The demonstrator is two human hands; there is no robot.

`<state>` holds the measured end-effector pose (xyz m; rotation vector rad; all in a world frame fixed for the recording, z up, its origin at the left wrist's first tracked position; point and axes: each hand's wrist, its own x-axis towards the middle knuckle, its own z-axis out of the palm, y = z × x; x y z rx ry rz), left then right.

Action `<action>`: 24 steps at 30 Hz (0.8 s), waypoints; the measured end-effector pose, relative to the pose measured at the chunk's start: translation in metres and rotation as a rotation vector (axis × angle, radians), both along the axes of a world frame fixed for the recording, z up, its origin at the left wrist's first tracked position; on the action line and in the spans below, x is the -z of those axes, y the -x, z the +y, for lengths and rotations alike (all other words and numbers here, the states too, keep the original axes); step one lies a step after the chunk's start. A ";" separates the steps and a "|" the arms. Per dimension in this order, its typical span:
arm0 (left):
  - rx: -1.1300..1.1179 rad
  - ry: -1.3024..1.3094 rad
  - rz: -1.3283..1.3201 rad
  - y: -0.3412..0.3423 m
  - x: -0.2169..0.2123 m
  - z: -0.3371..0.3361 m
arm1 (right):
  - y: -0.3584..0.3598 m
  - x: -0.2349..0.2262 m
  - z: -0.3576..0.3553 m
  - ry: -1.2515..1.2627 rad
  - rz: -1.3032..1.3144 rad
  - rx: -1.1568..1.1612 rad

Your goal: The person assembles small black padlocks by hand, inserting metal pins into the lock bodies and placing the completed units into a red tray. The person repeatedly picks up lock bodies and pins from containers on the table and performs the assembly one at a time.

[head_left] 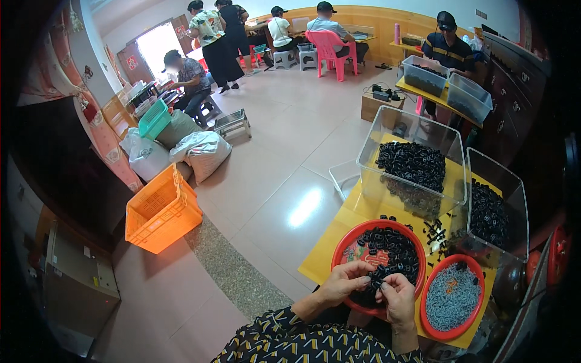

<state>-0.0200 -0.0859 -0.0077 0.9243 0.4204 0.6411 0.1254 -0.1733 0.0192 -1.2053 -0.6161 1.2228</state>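
My left hand (pixel 344 285) and my right hand (pixel 398 300) meet over the near part of a round red tray (pixel 336 245). Both are closed in a pinch, fingertips almost touching, around a small black part (pixel 376 282); its exact shape is too small to tell. Many similar black, ring-like pieces (pixel 393 249) lie heaped in this tray, whose patterned bottom shows at the left. Right of my right hand, a smaller oval red tray (pixel 426 319) holds a mass of small grey screw-like pieces (pixel 452 297), with a few orange ones among them.
Two clear plastic bins (pixel 367 163) (pixel 524 209) of black parts stand behind the trays on the yellow table (pixel 321 257). Loose black pieces (pixel 434 233) lie between them. An orange crate (pixel 164 212) and white sacks (pixel 203 154) sit on the floor at left. Several people work farther back.
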 end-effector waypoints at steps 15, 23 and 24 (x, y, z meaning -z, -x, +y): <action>0.061 0.045 -0.018 -0.002 0.001 -0.007 | -0.002 -0.002 -0.003 0.015 0.004 0.022; 0.009 0.056 0.002 -0.008 -0.008 -0.007 | -0.008 -0.005 -0.003 -0.033 0.020 0.055; 0.021 0.023 0.016 -0.009 -0.002 -0.005 | -0.009 -0.007 -0.004 -0.015 -0.005 0.046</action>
